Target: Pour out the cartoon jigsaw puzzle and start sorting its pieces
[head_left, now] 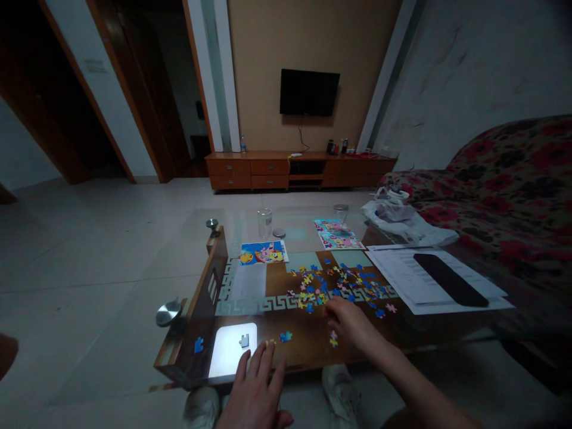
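Note:
Loose jigsaw puzzle pieces (pixel 313 280) in blue, yellow and pink lie heaped on the glass-topped table. At the heap's near edge is my right hand (pixel 346 319), its fingers curled down and closed; whatever is in them is hidden. A yellow and pink piece (pixel 333 338) lies just below that hand. My left hand (pixel 257 387) lies with fingers stretched and apart at the table's front edge, near a lit white panel (pixel 226 351). One grey-looking piece (pixel 243 340) rests on the panel. Blue-green pieces (pixel 285 336) lie beyond the left fingertips, and a blue piece (pixel 199 344) sits left of the panel.
Behind the heap lie a cartoon picture card (pixel 263 252) and another picture sheet (pixel 338 234). A glass jar (pixel 264 223) stands near a round lid (pixel 279 232). Papers (pixel 393 280) under a dark flat object (pixel 449 279) and a plastic bag (pixel 406 223) occupy the right side.

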`<state>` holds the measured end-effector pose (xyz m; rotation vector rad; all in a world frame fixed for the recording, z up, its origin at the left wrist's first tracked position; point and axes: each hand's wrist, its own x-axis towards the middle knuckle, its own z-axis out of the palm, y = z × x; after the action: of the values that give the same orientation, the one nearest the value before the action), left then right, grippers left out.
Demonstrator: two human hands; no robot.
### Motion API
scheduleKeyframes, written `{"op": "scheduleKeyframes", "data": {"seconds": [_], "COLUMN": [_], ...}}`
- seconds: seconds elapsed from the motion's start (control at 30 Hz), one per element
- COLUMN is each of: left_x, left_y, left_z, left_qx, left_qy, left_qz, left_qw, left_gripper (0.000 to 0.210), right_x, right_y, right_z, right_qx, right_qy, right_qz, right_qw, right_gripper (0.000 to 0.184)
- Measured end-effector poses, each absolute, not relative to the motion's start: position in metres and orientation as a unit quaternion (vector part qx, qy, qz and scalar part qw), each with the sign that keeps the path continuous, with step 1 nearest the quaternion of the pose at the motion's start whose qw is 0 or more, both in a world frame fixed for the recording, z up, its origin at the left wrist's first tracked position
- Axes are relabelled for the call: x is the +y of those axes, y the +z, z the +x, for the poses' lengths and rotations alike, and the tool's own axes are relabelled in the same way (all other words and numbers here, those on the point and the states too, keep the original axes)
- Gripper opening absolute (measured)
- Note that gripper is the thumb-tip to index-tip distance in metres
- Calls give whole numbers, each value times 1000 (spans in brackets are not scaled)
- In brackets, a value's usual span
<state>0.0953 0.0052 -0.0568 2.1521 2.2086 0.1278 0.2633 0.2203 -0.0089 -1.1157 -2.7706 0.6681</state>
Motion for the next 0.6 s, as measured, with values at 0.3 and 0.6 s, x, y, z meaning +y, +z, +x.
{"op": "scheduleKeyframes", "data": {"seconds": [0.3, 0.6], "left_x": [0, -2], "left_y": [-98, -80], "left_z": [94, 103], "left_qx": [648, 554], "left_qy": [113, 158], "left_qz": [745, 800], "left_qw": [-112, -167], "left_gripper": [65, 27], "right_x": [229, 216], "right_y": [1, 5], "right_z": [280, 279], "right_qx": [-884, -917], "right_qy": [283, 219], "right_qz": [-372, -332], "right_qw": [7, -21], "right_gripper": [18, 20]}}
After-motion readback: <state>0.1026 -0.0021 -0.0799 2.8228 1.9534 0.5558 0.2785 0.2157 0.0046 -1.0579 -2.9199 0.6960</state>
